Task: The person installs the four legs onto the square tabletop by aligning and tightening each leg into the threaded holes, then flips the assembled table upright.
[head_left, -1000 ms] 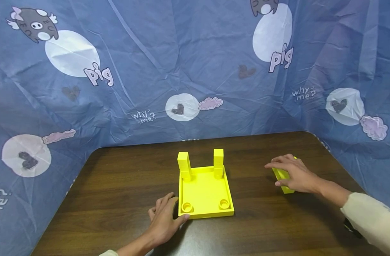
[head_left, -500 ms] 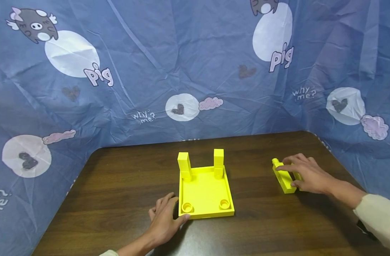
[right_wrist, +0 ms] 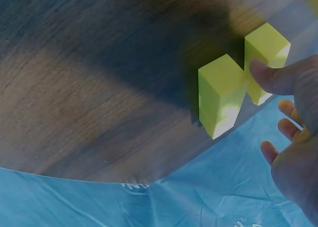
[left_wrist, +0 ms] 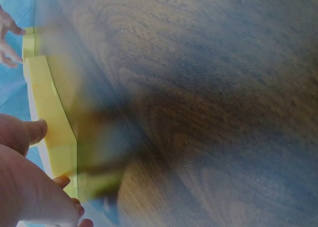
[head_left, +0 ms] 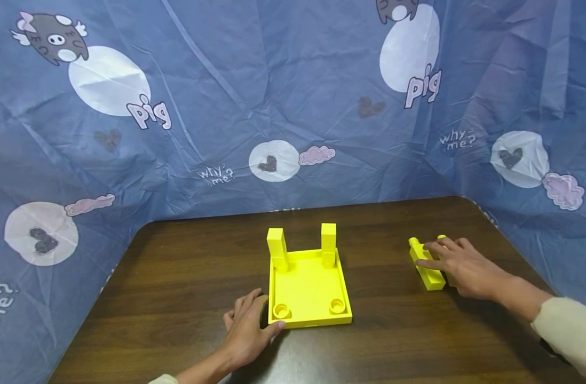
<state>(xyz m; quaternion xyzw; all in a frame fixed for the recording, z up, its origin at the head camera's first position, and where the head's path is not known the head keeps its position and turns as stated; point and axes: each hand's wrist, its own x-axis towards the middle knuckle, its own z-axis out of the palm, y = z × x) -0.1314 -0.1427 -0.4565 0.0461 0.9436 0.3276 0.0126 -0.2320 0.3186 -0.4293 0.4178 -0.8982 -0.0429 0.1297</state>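
A square yellow tray-like base [head_left: 317,322] lies on the table in the head view. Two upright yellow posts, the left one [head_left: 277,248] and the right one [head_left: 329,242], stand at its far corners. Ring-shaped sockets [head_left: 337,305] sit in its near corners. My left hand [head_left: 247,330] holds the near left corner, thumb on the front wall. My right hand [head_left: 473,272] is over two loose yellow posts, the left one [head_left: 429,276] and the right one [head_left: 442,237], mostly hidden by the hand. In the right wrist view, my thumb [right_wrist: 263,77] overlaps the farther post [right_wrist: 266,43], fingers loosely bent.
The brown wooden table [head_left: 177,277] has rounded far corners. Blue patterned cloth [head_left: 283,106] hangs behind it and along its sides. Wood surface lies between the base and the loose posts.
My right hand has shifted rightward from the left loose post to over the right one, uncovering more of the left post. The left hand and the base have stayed put.
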